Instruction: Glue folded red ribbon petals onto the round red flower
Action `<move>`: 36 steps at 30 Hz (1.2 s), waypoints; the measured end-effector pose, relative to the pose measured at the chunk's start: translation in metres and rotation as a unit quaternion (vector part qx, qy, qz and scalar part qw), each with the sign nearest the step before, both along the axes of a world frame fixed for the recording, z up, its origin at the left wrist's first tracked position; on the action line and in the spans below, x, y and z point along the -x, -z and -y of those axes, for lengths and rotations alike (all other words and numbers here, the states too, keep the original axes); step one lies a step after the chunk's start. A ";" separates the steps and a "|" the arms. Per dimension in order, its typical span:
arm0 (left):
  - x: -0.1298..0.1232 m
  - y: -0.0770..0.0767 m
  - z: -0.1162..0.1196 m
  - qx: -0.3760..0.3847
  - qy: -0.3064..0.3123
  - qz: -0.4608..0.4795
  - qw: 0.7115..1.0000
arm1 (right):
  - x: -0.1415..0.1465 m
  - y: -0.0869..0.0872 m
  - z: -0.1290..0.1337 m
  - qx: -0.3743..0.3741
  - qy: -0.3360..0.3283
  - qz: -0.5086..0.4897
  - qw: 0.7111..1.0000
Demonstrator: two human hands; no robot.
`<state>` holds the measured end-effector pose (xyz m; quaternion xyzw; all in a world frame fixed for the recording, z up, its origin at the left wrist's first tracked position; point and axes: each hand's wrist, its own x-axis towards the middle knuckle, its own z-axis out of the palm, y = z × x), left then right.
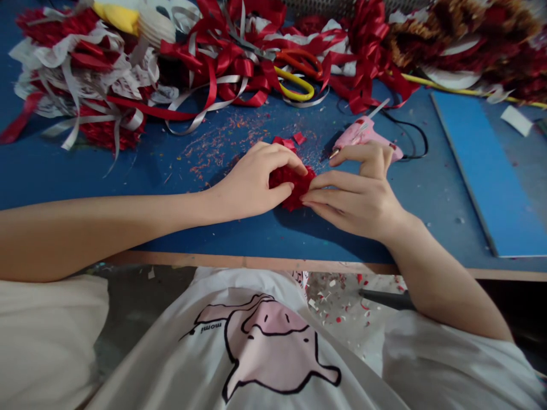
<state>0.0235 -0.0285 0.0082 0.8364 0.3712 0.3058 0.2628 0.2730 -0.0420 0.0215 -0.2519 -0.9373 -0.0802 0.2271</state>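
The red bundle [299, 185] is at the worktop [239, 242], nearer its near edge than its far edge, in the gap between the two hands. From the left hand [260, 181] it lies to the right, directly under the curled fingers; from the right hand [356, 191] it lies to the left, just at the fingertips. Neither hand is clearly nearer, since both touch it, but the left covers more of it.

The left forefinger arches over the far side and the thumb presses the near left part, so these fingers grasp the bundle between them. The right thumb and a finger or two come together at its right rim; whether they pinch some of it or only rest there, I cannot tell. The right forefinger is raised, apart from the bundle, close to the nozzle of a pink glue gun [363, 134].

The bundle looks roundish and crumpled, with no clear long axis. Its visible ruffled side seems to face up, though the fingers hide much of its outline, so which way it points is uncertain. Small red scraps [299, 138] lie just beyond it, toward the far edge.
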 end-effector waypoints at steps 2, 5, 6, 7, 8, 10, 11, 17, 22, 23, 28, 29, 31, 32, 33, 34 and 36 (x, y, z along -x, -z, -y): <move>0.000 0.000 0.000 0.001 -0.001 -0.002 1.000 | -0.002 0.001 0.000 -0.032 -0.029 -0.007 0.999; 0.000 0.000 0.000 -0.001 0.001 -0.002 1.000 | -0.004 0.000 0.000 -0.043 -0.027 0.026 0.998; 0.000 0.001 0.000 -0.002 0.001 -0.002 1.000 | -0.005 -0.001 0.000 -0.048 -0.024 0.035 0.998; 0.000 0.001 0.000 -0.003 0.001 -0.001 1.000 | -0.006 -0.002 -0.001 -0.061 -0.025 0.034 0.997; 0.000 0.001 0.000 -0.002 0.000 0.000 1.000 | -0.007 -0.003 -0.001 -0.079 -0.034 0.026 0.996; 0.000 0.001 0.000 0.000 -0.002 -0.002 1.000 | -0.008 -0.006 -0.001 -0.106 -0.058 0.006 0.993; 0.000 0.001 -0.001 0.001 -0.002 -0.003 1.000 | -0.009 -0.007 -0.001 -0.112 -0.069 -0.001 0.991; 0.000 0.002 -0.001 -0.006 0.001 0.001 1.000 | -0.010 -0.007 -0.001 -0.038 -0.055 0.046 0.997; 0.000 0.003 -0.002 -0.011 0.003 0.007 1.000 | -0.007 -0.004 -0.003 -0.070 -0.084 0.041 0.993; 0.000 0.003 -0.002 -0.010 0.004 0.006 1.000 | -0.007 -0.004 -0.003 -0.083 -0.090 0.038 0.992; 0.000 0.002 0.001 -0.002 -0.027 -0.004 1.000 | -0.009 -0.004 -0.001 -0.011 -0.061 0.040 0.997; 0.000 0.002 0.002 -0.009 -0.041 -0.010 0.999 | -0.009 -0.004 0.000 0.006 -0.048 0.055 0.997; -0.001 0.003 0.005 -0.027 -0.061 -0.025 0.997 | -0.010 -0.005 0.000 0.015 -0.032 0.082 0.996; -0.002 0.003 0.006 -0.033 -0.065 -0.034 0.997 | -0.011 -0.006 0.000 0.007 -0.032 0.079 0.996; -0.002 0.004 0.007 -0.036 -0.067 -0.042 0.996 | -0.011 -0.006 -0.001 -0.007 -0.034 0.061 0.998; -0.002 0.004 0.008 -0.038 -0.065 -0.049 0.996 | -0.012 -0.007 -0.002 -0.026 -0.039 0.027 0.999; -0.002 0.004 0.009 -0.038 -0.056 -0.053 0.996 | -0.014 -0.009 -0.004 -0.050 -0.031 -0.042 0.997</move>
